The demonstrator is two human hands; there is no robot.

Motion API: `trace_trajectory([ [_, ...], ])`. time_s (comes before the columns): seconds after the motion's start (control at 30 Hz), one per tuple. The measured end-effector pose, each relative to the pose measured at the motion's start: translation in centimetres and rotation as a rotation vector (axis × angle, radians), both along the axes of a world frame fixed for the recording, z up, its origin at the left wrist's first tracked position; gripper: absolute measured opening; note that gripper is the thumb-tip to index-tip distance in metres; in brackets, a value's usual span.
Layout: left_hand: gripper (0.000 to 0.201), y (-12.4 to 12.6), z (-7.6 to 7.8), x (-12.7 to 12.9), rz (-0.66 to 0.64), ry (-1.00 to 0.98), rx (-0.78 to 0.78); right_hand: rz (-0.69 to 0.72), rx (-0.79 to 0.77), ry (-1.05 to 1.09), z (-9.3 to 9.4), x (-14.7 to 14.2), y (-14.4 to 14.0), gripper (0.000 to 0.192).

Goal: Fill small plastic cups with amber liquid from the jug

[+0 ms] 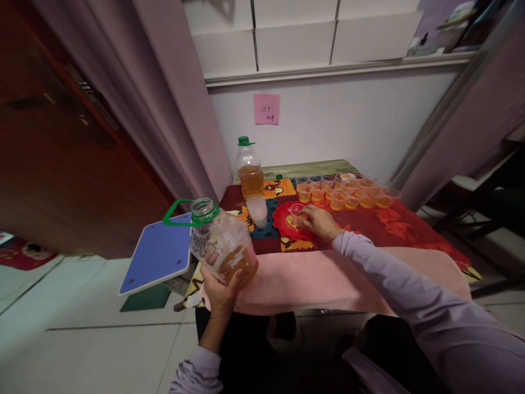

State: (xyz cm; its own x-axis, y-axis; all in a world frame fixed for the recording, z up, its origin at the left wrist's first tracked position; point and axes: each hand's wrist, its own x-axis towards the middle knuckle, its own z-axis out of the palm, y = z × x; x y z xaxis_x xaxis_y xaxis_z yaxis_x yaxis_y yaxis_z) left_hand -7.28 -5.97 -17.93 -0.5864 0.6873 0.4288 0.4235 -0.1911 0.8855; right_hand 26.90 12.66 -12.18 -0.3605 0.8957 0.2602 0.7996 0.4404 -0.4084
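Note:
My left hand [221, 289] is wrapped round the lower part of a large clear plastic jug [223, 241], which is tilted and uncapped, with a green handle ring at its neck and amber liquid low inside. My right hand [320, 221] grips a small clear plastic cup [297, 212] over a red scalloped plate [283, 224]. Whether the cup touches the plate I cannot tell. Left of the plate is a leaning stack of clear cups [257, 210]. Several filled cups [353, 194] with amber liquid stand in rows to the right.
A second jug [250, 174] with a green cap and amber liquid stands at the back left, near a loose green cap [279, 177]. A pink cloth [328, 276] covers the table's front edge. A blue board [162, 246] juts out at the left.

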Motion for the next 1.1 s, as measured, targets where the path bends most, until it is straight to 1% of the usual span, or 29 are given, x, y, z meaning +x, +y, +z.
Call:
trace_trajectory([
  [0.1, 0.099, 0.1, -0.2, -0.1, -0.013, 0.010, 0.003, 0.004, 0.060, 0.079, 0.1, 1.1, -0.3, 0.034],
  [0.2, 0.103, 0.3, -0.5, -0.3, -0.008, 0.014, 0.001, -0.034, 0.103, 0.155, 0.1, 2.5, -0.3, 0.043],
  [0.33, 0.103, 0.4, -0.5, -0.3, -0.039, -0.027, -0.010, -0.129, 0.066, 0.216, -0.6, 3.2, 0.1, 0.064],
  [0.43, 0.102, 0.4, -0.3, -0.3, -0.017, -0.008, -0.009, -0.189, -0.012, 0.241, -1.1, 2.3, 0.2, 0.080],
  [0.53, 0.101, 0.3, -0.2, -0.2, 0.005, 0.006, 0.022, -0.199, -0.076, 0.261, -1.4, 0.8, 0.2, 0.090],
  [0.6, 0.098, 0.2, -0.3, -0.2, 0.003, -0.014, 0.037, -0.200, -0.106, 0.269, -1.5, -0.2, 0.2, 0.092],
  [0.7, 0.096, 0.2, -0.7, -0.5, -0.030, -0.051, 0.036, -0.222, -0.136, 0.252, -1.7, -1.5, 0.3, 0.089],
  [0.77, 0.096, 0.2, -1.0, -0.7, -0.046, -0.062, 0.036, -0.239, -0.143, 0.233, -2.0, -2.1, 0.5, 0.086],
  [0.83, 0.097, 0.2, -1.3, -0.9, -0.035, -0.058, 0.039, -0.242, -0.140, 0.223, -1.9, -2.4, 0.6, 0.088],
  [0.9, 0.099, 0.2, -1.3, -0.9, -0.009, -0.040, 0.034, -0.243, -0.118, 0.246, -1.1, -2.3, 0.2, 0.094],
  [0.93, 0.100, 0.2, -1.3, -1.0, 0.001, -0.030, 0.026, -0.242, -0.085, 0.283, -0.2, -2.1, -0.3, 0.097],
  [1.0, 0.102, 0.1, -1.3, -0.9, 0.009, -0.022, 0.009, -0.228, 0.043, 0.418, 2.4, -1.6, -2.1, 0.096],
  [1.1, 0.105, 0.1, -1.4, -0.9, 0.022, -0.018, -0.004, -0.125, 0.319, 0.681, 7.2, -0.4, -6.5, 0.078],
])
